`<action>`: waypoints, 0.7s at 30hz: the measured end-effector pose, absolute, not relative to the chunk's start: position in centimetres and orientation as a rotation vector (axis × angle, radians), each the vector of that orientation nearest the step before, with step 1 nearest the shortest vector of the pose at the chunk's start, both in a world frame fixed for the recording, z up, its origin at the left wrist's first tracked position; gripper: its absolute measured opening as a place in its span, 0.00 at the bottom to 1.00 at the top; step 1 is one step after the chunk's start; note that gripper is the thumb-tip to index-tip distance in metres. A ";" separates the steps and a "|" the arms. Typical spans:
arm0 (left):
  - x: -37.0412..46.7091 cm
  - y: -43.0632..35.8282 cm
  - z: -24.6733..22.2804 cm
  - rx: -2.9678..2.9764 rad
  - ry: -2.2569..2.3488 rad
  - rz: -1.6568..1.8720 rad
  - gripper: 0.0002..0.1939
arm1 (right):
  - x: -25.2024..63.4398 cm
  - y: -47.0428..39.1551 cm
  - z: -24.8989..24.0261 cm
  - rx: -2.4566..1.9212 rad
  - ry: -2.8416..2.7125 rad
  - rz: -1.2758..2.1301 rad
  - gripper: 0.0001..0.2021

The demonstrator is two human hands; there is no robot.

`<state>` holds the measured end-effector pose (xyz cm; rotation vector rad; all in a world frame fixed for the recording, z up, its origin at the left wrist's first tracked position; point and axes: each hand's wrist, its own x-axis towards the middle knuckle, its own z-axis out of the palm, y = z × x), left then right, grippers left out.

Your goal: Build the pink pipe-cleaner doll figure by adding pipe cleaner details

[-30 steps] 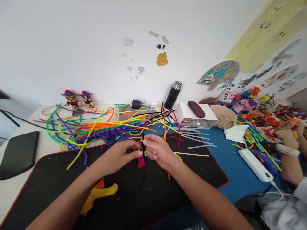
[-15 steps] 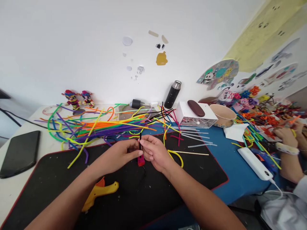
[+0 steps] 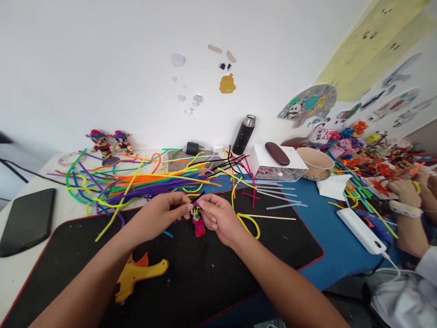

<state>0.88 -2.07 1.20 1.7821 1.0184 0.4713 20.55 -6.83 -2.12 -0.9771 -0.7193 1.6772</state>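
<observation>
Between my hands is a small pipe-cleaner figure [image 3: 199, 226], magenta-red below, with yellow, black and blue at its upper part. A short black pipe cleaner [image 3: 197, 197] slants across its top. My left hand [image 3: 167, 214] is closed at the figure's left side, thumb and forefinger pinched at the black piece. On the other side my right hand [image 3: 220, 216] is closed, its thumb and fingers pinching the figure's upper part. The fingertips partly hide both grips. A yellow glue gun [image 3: 141, 273] with an orange trigger lies on the black mat below my left forearm.
Colourful pipe cleaners [image 3: 160, 180] spread behind the mat [image 3: 239, 278]. Two finished figures [image 3: 101, 143] stand at the back left. A black thermos [image 3: 245, 134], white box [image 3: 297, 159] and bowl [image 3: 316, 161] line the wall. At right, another person's hands [image 3: 404, 191] work near a white power bank [image 3: 360, 231].
The black pipe cleaner, upright before, now slants. The figure's colourful upper part has come into view as my left fingers moved left and up. The view has shifted slightly.
</observation>
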 end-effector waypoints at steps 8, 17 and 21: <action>0.4 -1.9 2.0 1.865 1.124 0.520 0.21 | 22.2 -7.2 -2.8 -1.047 -0.772 1.595 0.20; 0.6 -2.2 1.6 1.939 1.095 0.392 0.21 | 22.6 -7.2 -2.9 -1.105 -0.973 1.548 0.21; 0.7 -2.3 1.7 1.884 1.050 0.392 0.20 | 22.3 -7.2 -2.9 -1.141 -1.010 1.551 0.21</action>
